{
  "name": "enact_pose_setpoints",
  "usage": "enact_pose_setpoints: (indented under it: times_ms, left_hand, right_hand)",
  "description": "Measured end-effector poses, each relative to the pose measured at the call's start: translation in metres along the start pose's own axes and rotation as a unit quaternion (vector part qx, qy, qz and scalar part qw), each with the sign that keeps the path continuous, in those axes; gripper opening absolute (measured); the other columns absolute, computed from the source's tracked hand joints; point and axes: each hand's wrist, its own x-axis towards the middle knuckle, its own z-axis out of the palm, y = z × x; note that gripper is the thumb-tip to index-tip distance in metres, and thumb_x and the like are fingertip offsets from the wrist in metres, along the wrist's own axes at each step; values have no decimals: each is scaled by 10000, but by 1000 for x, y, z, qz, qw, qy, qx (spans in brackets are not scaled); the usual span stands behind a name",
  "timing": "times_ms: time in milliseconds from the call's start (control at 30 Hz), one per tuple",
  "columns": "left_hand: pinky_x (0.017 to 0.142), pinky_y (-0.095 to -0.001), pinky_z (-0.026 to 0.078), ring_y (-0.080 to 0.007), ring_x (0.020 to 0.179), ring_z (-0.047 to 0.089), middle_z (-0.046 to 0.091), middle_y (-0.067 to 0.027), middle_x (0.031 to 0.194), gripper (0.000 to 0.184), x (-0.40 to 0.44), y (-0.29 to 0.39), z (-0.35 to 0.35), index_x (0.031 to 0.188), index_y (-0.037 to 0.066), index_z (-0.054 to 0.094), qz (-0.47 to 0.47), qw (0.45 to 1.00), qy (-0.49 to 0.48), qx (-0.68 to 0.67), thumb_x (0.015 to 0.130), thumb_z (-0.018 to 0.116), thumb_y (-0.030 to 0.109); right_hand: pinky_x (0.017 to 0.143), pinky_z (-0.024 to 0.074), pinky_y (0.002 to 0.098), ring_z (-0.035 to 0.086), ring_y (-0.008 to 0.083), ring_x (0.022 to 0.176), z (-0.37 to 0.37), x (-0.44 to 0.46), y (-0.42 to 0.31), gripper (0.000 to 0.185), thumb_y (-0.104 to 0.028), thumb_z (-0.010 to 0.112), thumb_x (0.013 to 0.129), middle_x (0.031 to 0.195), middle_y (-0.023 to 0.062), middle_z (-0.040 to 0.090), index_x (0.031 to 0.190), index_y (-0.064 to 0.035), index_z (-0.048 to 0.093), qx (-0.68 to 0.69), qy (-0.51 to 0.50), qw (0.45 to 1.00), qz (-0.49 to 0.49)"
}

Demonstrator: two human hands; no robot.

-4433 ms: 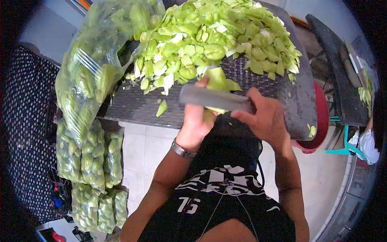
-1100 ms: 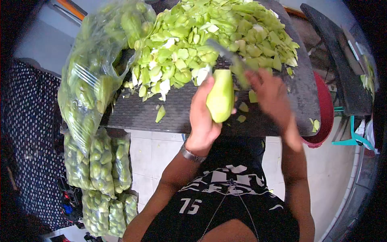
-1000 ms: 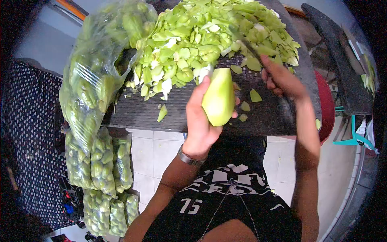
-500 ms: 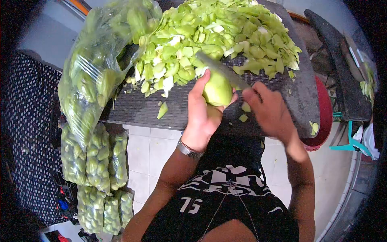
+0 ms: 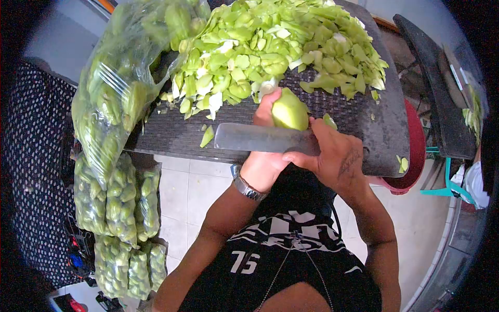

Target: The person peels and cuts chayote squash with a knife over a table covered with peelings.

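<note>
A smooth, pale green chayote (image 5: 290,110) rests in my left hand (image 5: 264,167), with the thumb along its left side and the wrist below wearing a metal watch. My right hand (image 5: 335,156) grips a knife at its handle, which the fingers hide. The broad, grey knife blade (image 5: 249,139) points left and lies crosswise over my left palm, just below the chayote. Beyond both hands, a large heap of green peelings and slices (image 5: 280,47) covers the far part of the dark woven tabletop (image 5: 182,138).
A clear plastic bag of chayotes (image 5: 114,99) hangs over the table's left edge. Several packed bags of chayotes (image 5: 119,208) stand on the floor beneath. Right of the table are a red tub (image 5: 410,177), a teal stool (image 5: 447,179) and a dark chair (image 5: 431,88).
The knife has swung from the chayote's far upper side down toward me, and its blade now lies level below it. My right hand has come left, close against my left hand.
</note>
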Motion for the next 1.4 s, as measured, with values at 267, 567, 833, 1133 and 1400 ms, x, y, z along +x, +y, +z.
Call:
enact_pose_setpoints:
  times_ms: [267,567,833,1133,1400]
  left_hand:
    - [655,-380,559,-243,819,689,704,-82,939,355,-10,4,-1,1120,109,637,6,999,-9,43,974,587,428]
    - [765,-403,578,-270,874,702,718,-104,977,452,11,-6,-12,1159,108,652,83,995,40,41,993,565,519]
    - [750,-405,573,-266,788,692,709,-112,891,492,5,-6,-7,992,54,673,1,1000,-21,9,931,607,538]
    - [777,-414,575,-277,797,692,700,-110,876,472,5,-8,-4,972,62,659,-40,999,-3,-6,900,632,528]
    - [788,-414,574,-282,808,694,704,-116,900,463,5,-9,-5,999,62,652,-39,999,-7,-4,911,616,515]
  right_hand:
    - [529,499,438,621,296,553,5,26,72,606,-665,613,920,665,95,585,849,-65,584,134,-39,985,97]
    - [489,457,416,572,327,515,29,11,66,553,-578,615,968,633,92,535,962,-29,551,214,42,976,-17]
    - [556,515,482,681,414,679,3,-4,4,678,-662,686,848,771,172,622,974,-12,539,36,-3,999,34]
    - [573,530,468,689,396,692,2,-5,10,715,-700,662,834,784,164,620,992,-11,550,19,-3,1000,3]
    - [584,535,461,698,392,705,1,-7,9,733,-689,672,828,789,170,629,1051,2,573,11,-25,1000,8]
